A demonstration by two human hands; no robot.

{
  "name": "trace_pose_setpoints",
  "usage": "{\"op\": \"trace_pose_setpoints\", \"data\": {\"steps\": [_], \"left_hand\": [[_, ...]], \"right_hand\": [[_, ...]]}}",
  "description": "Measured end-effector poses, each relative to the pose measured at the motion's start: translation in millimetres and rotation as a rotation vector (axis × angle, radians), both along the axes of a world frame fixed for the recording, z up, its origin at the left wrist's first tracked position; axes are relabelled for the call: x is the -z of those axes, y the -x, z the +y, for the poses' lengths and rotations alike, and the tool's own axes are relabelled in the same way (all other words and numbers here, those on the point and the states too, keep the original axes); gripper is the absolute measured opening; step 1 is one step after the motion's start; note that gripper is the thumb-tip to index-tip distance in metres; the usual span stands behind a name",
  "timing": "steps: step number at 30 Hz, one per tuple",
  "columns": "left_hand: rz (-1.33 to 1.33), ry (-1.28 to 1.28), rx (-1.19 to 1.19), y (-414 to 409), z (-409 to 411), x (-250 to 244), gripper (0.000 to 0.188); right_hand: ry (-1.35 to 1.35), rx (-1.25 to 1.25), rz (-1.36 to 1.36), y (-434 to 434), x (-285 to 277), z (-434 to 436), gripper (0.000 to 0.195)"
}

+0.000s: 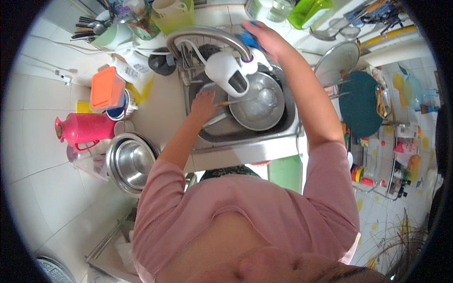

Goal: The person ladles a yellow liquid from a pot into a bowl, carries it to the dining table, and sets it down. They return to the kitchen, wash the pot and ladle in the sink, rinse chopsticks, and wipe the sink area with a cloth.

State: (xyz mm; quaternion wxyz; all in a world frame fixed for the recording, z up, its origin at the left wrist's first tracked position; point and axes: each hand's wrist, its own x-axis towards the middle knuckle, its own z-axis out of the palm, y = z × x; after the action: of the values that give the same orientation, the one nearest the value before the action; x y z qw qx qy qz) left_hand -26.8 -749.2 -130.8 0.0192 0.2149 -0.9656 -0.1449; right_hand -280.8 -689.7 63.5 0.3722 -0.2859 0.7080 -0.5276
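Note:
My left hand (pixel 203 105), slightly blurred, is over the left part of the steel sink (pixel 288 118). The wooden handle end of a ladle-like utensil (pixel 223 103) comes out at its thumb side, and its metal shaft reaches into a round metal pan (pixel 256 122). Inside the pan a bright round shape may be the utensil's bowl or water. Beyond the sink, my right hand (pixel 265 37) is around a blue cloth or scrubber (pixel 247 38), mostly covered by the fingers. Between my hands hangs a white faucet heater or filter unit (pixel 224 70) on the curved metal spout (pixel 208 31).
Stacked steel bowls (pixel 134 164), a pink thermos jug (pixel 88 130) and an orange-lidded container (pixel 104 88) stand left. A green bottle (pixel 308 14) is at the back. Rightward are a glass lid (pixel 338 63), a dark green round board (pixel 361 104) and a wire rack (pixel 391 159).

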Motion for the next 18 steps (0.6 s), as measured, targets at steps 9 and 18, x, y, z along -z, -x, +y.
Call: {"op": "trace_pose_setpoints", "data": {"steps": [9, 18], "left_hand": [[-0.457, -0.397, 0.030, -7.1, 57.7, 13.5, 0.029], [-0.326, -1.244, 0.112, -1.2, 125.1, -31.5, 0.040]], "right_hand": [[-0.405, 0.034, 0.823, 3.0, 143.1, 122.3, 0.027], [-0.435, 0.572, -0.901, -144.4, 210.4, 229.4, 0.030]]}}
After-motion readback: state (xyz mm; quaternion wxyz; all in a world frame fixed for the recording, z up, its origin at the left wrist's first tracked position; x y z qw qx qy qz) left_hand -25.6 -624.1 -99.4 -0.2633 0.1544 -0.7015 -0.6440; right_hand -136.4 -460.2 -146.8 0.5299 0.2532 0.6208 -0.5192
